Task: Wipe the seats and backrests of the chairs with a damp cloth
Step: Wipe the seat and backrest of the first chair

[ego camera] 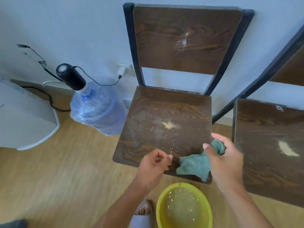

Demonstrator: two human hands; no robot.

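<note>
Fingers of the right hand (226,160) are closed around a bunched part of the green cloth (195,164), with the thumb pressing on top of it, and the loose rest of the cloth hangs down and lies on the front edge of the seat (164,112) of the middle chair, just below and to the left of those fingers. The left hand (155,163) is curled into a loose fist with the fingers together; it holds nothing that can be seen, and its fingertips are just beside the left corner of the cloth, over the front edge of the same seat. Beyond the fingers of both hands, near the middle of the seat, there is a pale yellow spot of crumbs with a dusty smear around it. Further up, the backrest (185,40) carries a small whitish stain. To the right of the right hand stands a second chair (269,145), and its seat has also a pale patch of crumbs. Below the hands, on the wooden floor (57,170), stands a yellow basin (184,207) with cloudy water and small floating bits. A foot in a sandal (143,213) is just beside the basin on its left. Far to the left of the left fingers stands a big water bottle (97,109) with a black pump (70,76) on top, close to the wall.
</note>
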